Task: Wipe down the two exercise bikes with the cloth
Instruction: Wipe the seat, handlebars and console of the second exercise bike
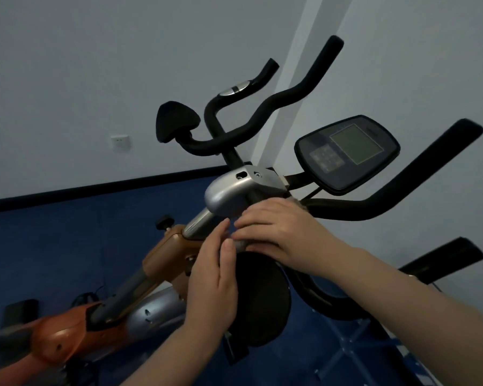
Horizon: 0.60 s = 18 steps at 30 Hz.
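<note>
An orange and silver exercise bike (168, 254) stands in front of me, its black handlebars (262, 107) rising from a silver housing (229, 193). My right hand (276, 232) lies just below that housing with its fingers curved over a grey cloth (298, 204). Only a fuzzy edge of the cloth shows. My left hand (215, 277) is held upright beside it, fingers straight, its tips touching the post by my right fingertips. A black console (346, 151) and long black grips (402, 188) sit to the right; I cannot tell which bike they belong to.
A black round pad (260, 302) sits right under my hands. The floor (67, 232) is dark blue, with a black skirting along a pale wall that has a socket (119, 142). Black pedals (21, 309) lie low at the left.
</note>
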### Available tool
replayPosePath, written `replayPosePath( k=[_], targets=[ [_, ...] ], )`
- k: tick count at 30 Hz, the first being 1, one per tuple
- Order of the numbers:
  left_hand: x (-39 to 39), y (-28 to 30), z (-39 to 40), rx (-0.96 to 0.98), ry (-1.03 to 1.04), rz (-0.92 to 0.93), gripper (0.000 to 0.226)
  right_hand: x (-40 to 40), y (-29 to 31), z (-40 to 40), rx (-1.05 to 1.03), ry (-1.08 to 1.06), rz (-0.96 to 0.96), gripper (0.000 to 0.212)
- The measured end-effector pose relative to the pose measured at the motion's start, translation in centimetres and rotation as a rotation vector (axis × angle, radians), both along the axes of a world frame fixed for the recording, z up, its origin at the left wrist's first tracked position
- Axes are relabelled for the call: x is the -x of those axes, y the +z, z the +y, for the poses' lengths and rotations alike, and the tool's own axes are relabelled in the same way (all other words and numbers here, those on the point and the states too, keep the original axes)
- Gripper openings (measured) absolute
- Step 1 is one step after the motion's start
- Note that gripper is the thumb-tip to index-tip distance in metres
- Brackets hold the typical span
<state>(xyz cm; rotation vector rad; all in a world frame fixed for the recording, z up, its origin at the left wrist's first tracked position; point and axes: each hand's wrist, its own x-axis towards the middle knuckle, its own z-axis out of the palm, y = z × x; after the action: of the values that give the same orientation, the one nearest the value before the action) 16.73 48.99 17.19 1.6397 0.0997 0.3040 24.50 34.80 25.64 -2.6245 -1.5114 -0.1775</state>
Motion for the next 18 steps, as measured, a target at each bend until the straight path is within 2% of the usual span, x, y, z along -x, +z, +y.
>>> replayPosePath(
  k=[5,10,18],
  targets=[
    [-0.1,0.4,0.3,0.013,-0.056,-0.031,0.042,-0.7,-1.0,-1.1,0.026,0.082,-0.041,0.028],
    [-0.3,0.6,1.0,-0.022,-0.139,-0.060,0.046,-1.5,-0.6,-2.2,0.076,0.111,-0.084,0.031],
    [-2.0,2.9,2.3,-0.275,-0.395,-0.060,0.044,-2.2,0.9,-4.9,0.101,0.078,-0.181,0.035]
  ],
)
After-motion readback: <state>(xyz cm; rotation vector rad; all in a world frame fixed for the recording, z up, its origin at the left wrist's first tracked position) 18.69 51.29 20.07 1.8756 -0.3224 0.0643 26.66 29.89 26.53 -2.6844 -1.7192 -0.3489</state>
